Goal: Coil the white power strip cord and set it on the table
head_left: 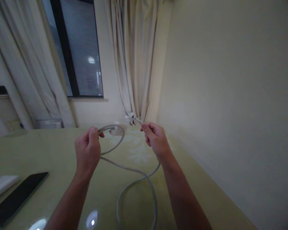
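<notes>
A grey-white cable [128, 167] runs between my two hands and hangs in loops over the table. My left hand [88, 150] is closed around a coil of it, thumb on top. Pinched in my right hand [156, 139] is a straight stretch of the same cable. Just beyond those fingers a white plug [130, 118] sticks out at the cable's end, in front of the curtain's foot. A second white piece [116, 130] shows behind the coil; I cannot tell whether it belongs to the cable.
The pale green glossy table [62, 153] meets the bare wall [225, 89] on the right. A dark flat tablet-like slab [19, 198] and a white object [3, 185] lie at the left. Behind stand curtains [139, 57] and a window [81, 48].
</notes>
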A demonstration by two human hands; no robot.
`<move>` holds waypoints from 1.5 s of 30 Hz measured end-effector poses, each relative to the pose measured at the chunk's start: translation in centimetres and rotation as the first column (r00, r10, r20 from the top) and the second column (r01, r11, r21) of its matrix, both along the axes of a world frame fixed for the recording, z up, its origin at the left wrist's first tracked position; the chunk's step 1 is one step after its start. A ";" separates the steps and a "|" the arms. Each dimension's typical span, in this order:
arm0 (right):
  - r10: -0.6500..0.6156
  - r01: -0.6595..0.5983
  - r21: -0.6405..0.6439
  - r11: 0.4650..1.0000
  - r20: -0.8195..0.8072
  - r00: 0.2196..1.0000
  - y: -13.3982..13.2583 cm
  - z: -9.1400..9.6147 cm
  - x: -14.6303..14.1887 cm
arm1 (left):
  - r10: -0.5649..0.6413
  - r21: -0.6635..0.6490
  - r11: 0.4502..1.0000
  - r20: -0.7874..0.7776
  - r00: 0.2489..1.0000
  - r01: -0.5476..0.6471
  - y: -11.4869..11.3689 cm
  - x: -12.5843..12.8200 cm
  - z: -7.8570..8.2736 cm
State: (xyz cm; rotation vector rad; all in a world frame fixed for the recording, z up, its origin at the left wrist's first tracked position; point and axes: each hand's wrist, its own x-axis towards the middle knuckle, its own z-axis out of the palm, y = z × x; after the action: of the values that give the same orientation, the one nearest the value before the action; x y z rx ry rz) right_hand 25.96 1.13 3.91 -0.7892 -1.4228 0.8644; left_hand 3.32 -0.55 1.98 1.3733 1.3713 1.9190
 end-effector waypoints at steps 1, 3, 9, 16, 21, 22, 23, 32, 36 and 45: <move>0.081 -0.087 -0.052 0.995 -0.106 0.991 0.0 0.1 -0.1 | 0.066 0.034 0.997 -0.048 0.997 -0.065 -0.1 0.1 0.0; 0.187 -0.222 -0.101 0.970 -0.275 0.943 -0.3 0.4 -0.4 | 0.167 0.105 0.983 -0.143 0.976 -0.153 -0.4 0.5 0.1; 0.199 -0.222 -0.083 0.971 -0.225 0.954 -0.8 -0.2 -2.3 | 0.294 0.285 0.937 -0.335 0.895 -0.201 -1.8 2.2 0.4; 0.472 -0.464 -0.145 0.874 0.021 0.881 -1.9 -1.1 -3.9 | 0.235 0.260 0.953 -0.308 0.922 -0.156 -1.8 2.5 -0.5; 0.550 -0.575 -0.237 0.783 -0.170 0.818 -2.5 -1.2 -4.6 | 0.442 0.294 0.883 -0.252 0.861 -0.367 -0.6 2.0 -0.5; 0.548 -0.591 -0.256 0.765 -0.222 0.806 -2.5 -1.3 -4.7 | 0.460 0.309 0.871 -0.238 0.856 -0.382 -0.5 2.1 -0.4; 0.544 -0.605 -0.280 0.745 -0.269 0.795 -2.5 -1.3 -4.7 | 0.462 0.322 0.866 -0.220 0.859 -0.383 -0.4 2.2 -0.3; 0.205 -0.350 -0.268 0.897 -0.451 0.869 -0.9 -1.2 -4.3 | 0.290 0.221 0.945 -0.238 0.927 -0.239 0.7 -0.6 0.3; -0.020 -0.029 -0.122 0.992 -0.387 0.922 -0.1 -1.0 -3.3 | 0.049 -0.119 0.979 -0.641 0.766 -0.163 1.9 -3.6 -0.4; -0.293 0.329 0.281 0.901 -0.163 0.942 -0.2 -1.1 -2.7 | -0.294 -0.240 0.955 -0.692 0.660 0.173 1.9 -1.3 -1.0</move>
State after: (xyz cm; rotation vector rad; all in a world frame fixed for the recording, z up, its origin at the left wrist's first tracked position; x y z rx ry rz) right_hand 23.28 0.89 2.81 -0.6919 -1.2434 0.4220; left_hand 1.98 1.31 0.96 2.2341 1.5086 1.0747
